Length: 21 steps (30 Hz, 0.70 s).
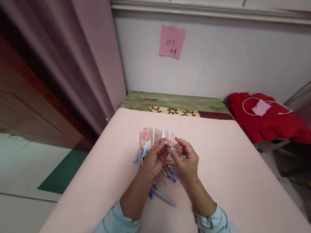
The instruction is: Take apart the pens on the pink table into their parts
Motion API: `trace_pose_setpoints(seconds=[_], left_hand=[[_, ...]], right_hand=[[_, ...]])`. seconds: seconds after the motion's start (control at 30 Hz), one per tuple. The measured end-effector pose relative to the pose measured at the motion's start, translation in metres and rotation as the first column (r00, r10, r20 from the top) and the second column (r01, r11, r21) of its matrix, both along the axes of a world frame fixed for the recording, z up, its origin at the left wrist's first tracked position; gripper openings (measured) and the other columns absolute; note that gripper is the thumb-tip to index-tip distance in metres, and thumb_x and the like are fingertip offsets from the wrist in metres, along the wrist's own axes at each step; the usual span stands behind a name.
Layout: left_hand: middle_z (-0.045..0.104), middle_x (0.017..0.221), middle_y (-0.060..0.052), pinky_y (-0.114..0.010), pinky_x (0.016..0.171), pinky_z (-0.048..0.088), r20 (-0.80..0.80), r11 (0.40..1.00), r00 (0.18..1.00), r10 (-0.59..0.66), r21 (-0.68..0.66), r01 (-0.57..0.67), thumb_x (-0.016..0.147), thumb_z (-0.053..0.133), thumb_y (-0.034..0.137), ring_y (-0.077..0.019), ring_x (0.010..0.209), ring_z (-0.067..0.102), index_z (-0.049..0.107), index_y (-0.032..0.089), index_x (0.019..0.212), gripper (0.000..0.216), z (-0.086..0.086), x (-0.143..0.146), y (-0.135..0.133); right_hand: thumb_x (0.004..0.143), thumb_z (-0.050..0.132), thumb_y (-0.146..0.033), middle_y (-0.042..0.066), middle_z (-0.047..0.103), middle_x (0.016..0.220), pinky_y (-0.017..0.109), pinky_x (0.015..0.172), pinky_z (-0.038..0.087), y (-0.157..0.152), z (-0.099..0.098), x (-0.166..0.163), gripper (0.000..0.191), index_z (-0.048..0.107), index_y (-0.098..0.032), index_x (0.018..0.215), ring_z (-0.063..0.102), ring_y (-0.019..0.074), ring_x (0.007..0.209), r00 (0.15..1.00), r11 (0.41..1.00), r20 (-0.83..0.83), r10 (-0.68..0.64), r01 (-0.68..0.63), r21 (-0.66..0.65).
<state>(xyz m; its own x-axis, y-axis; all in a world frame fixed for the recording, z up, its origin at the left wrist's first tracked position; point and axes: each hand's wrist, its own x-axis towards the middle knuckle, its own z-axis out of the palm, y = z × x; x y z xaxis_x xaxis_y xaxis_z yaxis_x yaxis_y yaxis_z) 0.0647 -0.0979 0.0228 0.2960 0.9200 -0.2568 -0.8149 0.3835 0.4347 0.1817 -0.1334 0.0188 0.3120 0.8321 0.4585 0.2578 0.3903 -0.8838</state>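
My left hand [153, 161] and my right hand [186, 163] meet over the middle of a pink-covered table [237, 187]. Both pinch one small pen part [167, 143] between their fingertips; it is pale with an orange tint. Behind the hands lies a row of pink and clear pen caps or barrels [153, 134]. Several blue and white pens [164, 197] lie under and in front of my hands, partly hidden by them.
A green patterned cloth [174, 100] covers the table's far end against the wall. A pink sticky note [172, 41] hangs on the wall. A red cloth with a white cord [268, 121] lies to the right. A curtain [76, 46] hangs at left.
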Motion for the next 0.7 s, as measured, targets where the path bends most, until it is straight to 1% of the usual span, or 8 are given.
trace_pose_setpoints(seconds=[0.13, 0.2, 0.3, 0.37, 0.43, 0.5, 0.57, 0.7], left_hand=[[0.070, 0.079, -0.002, -0.016, 0.065, 0.055, -0.005, 0.999, 0.999, -0.041, 0.010, 0.041, 0.074, 0.074, 0.008, -0.0080, 0.067, 0.067, 0.068, 0.011, 0.087, 0.015, -0.0030, 0.0002, -0.0004], [0.070, 0.079, -0.001, -0.015, 0.065, 0.055, -0.031, 0.998, 0.997, -0.065, 0.025, 0.066, 0.072, 0.076, 0.009, -0.0077, 0.066, 0.066, 0.068, 0.012, 0.087, 0.017, -0.0039, 0.0001, -0.0013], [0.070, 0.079, -0.002, -0.015, 0.062, 0.054, -0.073, 0.991, 0.989, -0.127, 0.042, 0.130, 0.071, 0.078, 0.011, -0.0087, 0.067, 0.066, 0.068, 0.011, 0.087, 0.019, -0.0031, -0.0001, -0.0032], [0.070, 0.079, -0.002, -0.015, 0.061, 0.054, -0.071, 0.987, 0.985, -0.158, 0.028, 0.160, 0.071, 0.078, 0.011, -0.0086, 0.067, 0.066, 0.068, 0.011, 0.088, 0.019, -0.0023, -0.0001, -0.0040], [0.070, 0.079, -0.002, -0.015, 0.061, 0.054, -0.051, 0.989, 0.988, -0.147, 0.006, 0.148, 0.071, 0.077, 0.011, -0.0081, 0.066, 0.066, 0.068, 0.011, 0.088, 0.019, -0.0024, -0.0002, -0.0038], [0.071, 0.080, -0.003, -0.015, 0.062, 0.054, -0.037, 0.994, 0.993, -0.110, -0.019, 0.110, 0.072, 0.076, 0.010, -0.0083, 0.067, 0.067, 0.068, 0.011, 0.089, 0.018, -0.0031, -0.0007, -0.0026], [0.071, 0.080, -0.004, -0.016, 0.062, 0.054, -0.033, 0.996, 0.996, -0.081, -0.036, 0.079, 0.073, 0.075, 0.010, -0.0088, 0.067, 0.067, 0.069, 0.010, 0.089, 0.017, -0.0036, -0.0014, -0.0013], [0.071, 0.078, -0.003, -0.017, 0.060, 0.053, -0.011, 0.997, 0.997, -0.071, -0.042, 0.071, 0.073, 0.075, 0.011, -0.0097, 0.066, 0.067, 0.069, 0.011, 0.088, 0.016, -0.0009, -0.0023, -0.0011]], right_hand=[[0.085, 0.067, -0.025, 0.002, 0.063, 0.088, 0.026, 0.062, 0.048, -0.0031, 0.0070, -0.0001, 0.019, 0.070, -0.023, 0.103, 0.052, 0.0098, 0.060, 0.985, 0.998, 0.172, -0.029, 0.018, 0.065], [0.086, 0.066, -0.026, 0.002, 0.063, 0.086, 0.027, 0.062, 0.048, -0.0038, 0.0097, 0.0000, 0.011, 0.070, -0.022, 0.095, 0.053, 0.0105, 0.061, 0.982, 0.997, 0.185, -0.048, 0.035, 0.075], [0.086, 0.067, -0.029, 0.001, 0.061, 0.081, 0.026, 0.060, 0.046, -0.0032, 0.0088, -0.0002, 0.009, 0.068, -0.020, 0.089, 0.052, 0.0101, 0.059, 0.987, 0.994, 0.128, -0.097, 0.090, 0.061], [0.084, 0.069, -0.031, 0.000, 0.060, 0.080, 0.025, 0.057, 0.046, -0.0025, 0.0058, -0.0004, 0.014, 0.066, -0.020, 0.093, 0.050, 0.0094, 0.056, 0.991, 0.993, 0.071, -0.115, 0.113, 0.036], [0.083, 0.070, -0.033, 0.001, 0.062, 0.088, 0.025, 0.058, 0.048, -0.0023, 0.0026, -0.0004, 0.030, 0.062, -0.021, 0.108, 0.050, 0.0091, 0.057, 0.992, 0.992, 0.031, -0.121, 0.120, 0.028], [0.082, 0.071, -0.032, 0.005, 0.062, 0.101, 0.028, 0.063, 0.052, -0.0029, 0.0007, 0.0000, 0.049, 0.053, -0.023, 0.126, 0.053, 0.0098, 0.061, 0.989, 0.988, 0.043, -0.139, 0.136, 0.069], [0.082, 0.070, -0.030, 0.009, 0.060, 0.114, 0.032, 0.069, 0.055, -0.0041, 0.0001, 0.0008, 0.058, 0.047, -0.024, 0.135, 0.058, 0.0122, 0.067, 0.978, 0.974, 0.111, -0.178, 0.159, 0.159], [0.084, 0.067, -0.029, 0.011, 0.057, 0.125, 0.037, 0.080, 0.056, -0.0060, 0.0008, 0.0027, 0.041, 0.061, -0.028, 0.125, 0.063, 0.0183, 0.083, 0.921, 0.964, 0.348, -0.175, 0.089, 0.251]])
